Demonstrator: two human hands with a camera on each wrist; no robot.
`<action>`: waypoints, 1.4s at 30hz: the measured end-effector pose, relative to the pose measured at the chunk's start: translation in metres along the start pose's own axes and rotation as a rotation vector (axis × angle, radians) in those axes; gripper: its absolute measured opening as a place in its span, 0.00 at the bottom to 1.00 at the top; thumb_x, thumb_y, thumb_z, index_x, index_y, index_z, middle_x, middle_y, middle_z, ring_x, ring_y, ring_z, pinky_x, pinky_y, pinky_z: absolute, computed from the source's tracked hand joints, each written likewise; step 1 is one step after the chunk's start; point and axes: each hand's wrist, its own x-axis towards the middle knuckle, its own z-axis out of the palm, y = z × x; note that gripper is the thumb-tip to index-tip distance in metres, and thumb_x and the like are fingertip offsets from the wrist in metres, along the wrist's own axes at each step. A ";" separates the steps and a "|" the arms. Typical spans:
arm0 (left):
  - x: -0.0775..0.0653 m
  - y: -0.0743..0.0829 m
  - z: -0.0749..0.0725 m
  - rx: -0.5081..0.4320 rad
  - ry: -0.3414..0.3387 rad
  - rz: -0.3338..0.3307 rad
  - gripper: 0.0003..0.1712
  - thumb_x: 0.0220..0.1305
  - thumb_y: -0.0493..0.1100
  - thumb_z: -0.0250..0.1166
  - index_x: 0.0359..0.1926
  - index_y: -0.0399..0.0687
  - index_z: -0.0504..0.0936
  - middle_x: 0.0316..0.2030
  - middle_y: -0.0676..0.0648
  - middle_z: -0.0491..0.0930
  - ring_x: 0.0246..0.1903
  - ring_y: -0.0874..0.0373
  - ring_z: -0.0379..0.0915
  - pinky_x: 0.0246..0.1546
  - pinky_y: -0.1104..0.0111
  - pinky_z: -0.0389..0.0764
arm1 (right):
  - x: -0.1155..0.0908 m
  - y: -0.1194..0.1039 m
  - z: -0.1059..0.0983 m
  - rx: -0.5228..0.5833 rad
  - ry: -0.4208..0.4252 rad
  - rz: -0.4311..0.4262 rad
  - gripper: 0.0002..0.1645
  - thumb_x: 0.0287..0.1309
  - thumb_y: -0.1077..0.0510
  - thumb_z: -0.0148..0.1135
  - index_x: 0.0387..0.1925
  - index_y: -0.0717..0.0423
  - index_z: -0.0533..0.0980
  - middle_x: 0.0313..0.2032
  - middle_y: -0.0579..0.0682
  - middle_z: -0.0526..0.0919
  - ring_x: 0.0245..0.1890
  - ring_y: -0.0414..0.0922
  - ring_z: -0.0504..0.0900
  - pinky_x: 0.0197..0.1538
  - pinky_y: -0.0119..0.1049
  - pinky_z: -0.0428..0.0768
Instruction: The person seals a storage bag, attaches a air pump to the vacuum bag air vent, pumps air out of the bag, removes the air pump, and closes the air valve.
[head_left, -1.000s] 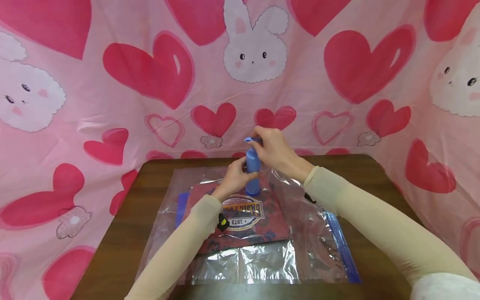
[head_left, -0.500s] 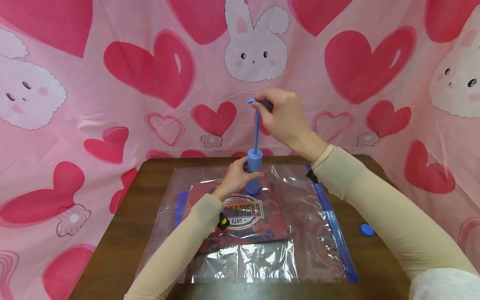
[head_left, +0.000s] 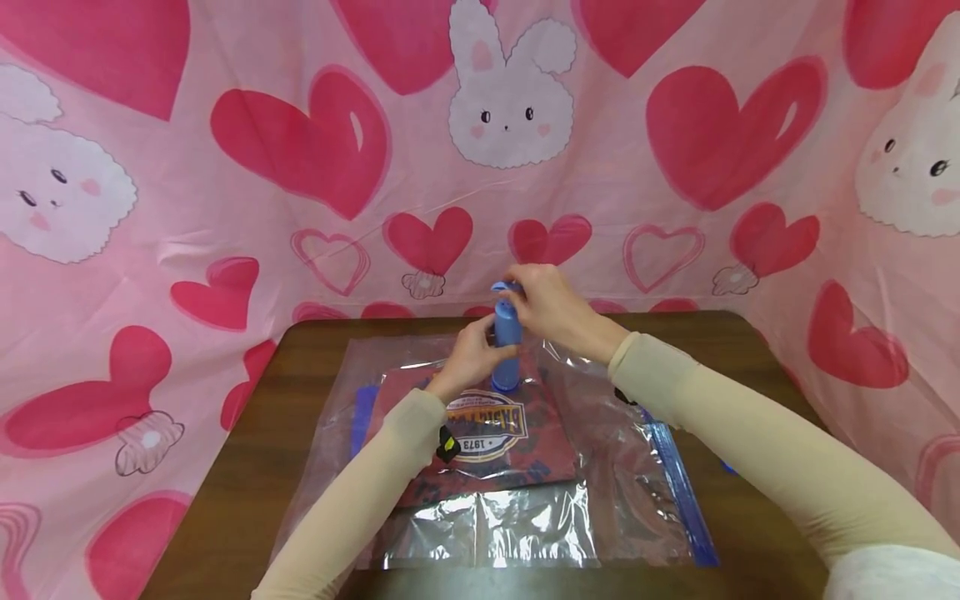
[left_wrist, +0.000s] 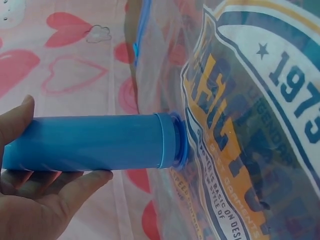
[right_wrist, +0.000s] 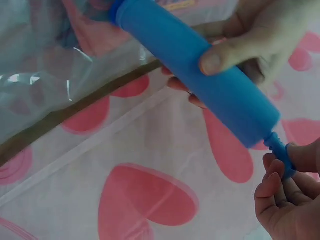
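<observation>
A blue hand pump (head_left: 507, 329) stands upright on a clear plastic vacuum bag (head_left: 637, 517). My left hand (head_left: 471, 354) grips the pump's barrel, thumb on one side and fingers on the other. At its top, my right hand (head_left: 551, 302) holds the blue handle (head_left: 504, 286) between thumb and fingers, close above the barrel. In the left wrist view, the barrel's lower end meets a blue ring (left_wrist: 181, 141) on the bag. Inside the bag lies a folded red garment (head_left: 540, 454) with a printed "1973" logo (head_left: 483, 427).
A blue zip seal (head_left: 678, 492) runs along the bag's right edge. Part of a small blue cap (head_left: 727, 467) shows beside my right forearm on the dark wooden table (head_left: 247, 467). A pink heart-and-rabbit cloth (head_left: 420, 167) hangs behind and at both sides.
My right hand first drew the handle up, showing a long blue rod, then brought it back down to the barrel. The left hand and pump barrel stayed in place.
</observation>
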 end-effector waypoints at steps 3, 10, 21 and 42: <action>0.000 -0.002 0.001 -0.003 0.006 -0.010 0.28 0.63 0.39 0.77 0.62 0.39 0.80 0.53 0.39 0.86 0.53 0.44 0.84 0.53 0.52 0.84 | 0.013 -0.007 -0.018 0.032 0.085 -0.058 0.07 0.66 0.67 0.71 0.41 0.71 0.84 0.34 0.60 0.88 0.30 0.50 0.85 0.39 0.45 0.86; -0.003 -0.001 0.003 -0.043 -0.013 -0.033 0.26 0.63 0.43 0.78 0.60 0.43 0.81 0.54 0.42 0.85 0.55 0.46 0.84 0.55 0.50 0.83 | 0.047 -0.042 -0.079 0.044 0.302 -0.108 0.09 0.68 0.65 0.69 0.45 0.69 0.86 0.34 0.57 0.89 0.28 0.46 0.84 0.38 0.38 0.83; 0.000 -0.002 0.005 -0.020 -0.017 -0.013 0.28 0.64 0.39 0.77 0.63 0.40 0.80 0.54 0.40 0.85 0.54 0.45 0.84 0.55 0.52 0.84 | 0.011 -0.007 -0.024 0.014 0.214 -0.071 0.06 0.65 0.66 0.71 0.39 0.68 0.85 0.33 0.58 0.88 0.29 0.49 0.84 0.36 0.44 0.84; 0.000 -0.002 0.001 -0.005 0.000 0.010 0.24 0.62 0.43 0.79 0.55 0.42 0.82 0.50 0.42 0.86 0.51 0.45 0.85 0.53 0.50 0.84 | 0.046 -0.041 -0.081 0.081 0.390 -0.123 0.09 0.68 0.63 0.70 0.44 0.67 0.87 0.31 0.54 0.88 0.25 0.42 0.81 0.34 0.28 0.77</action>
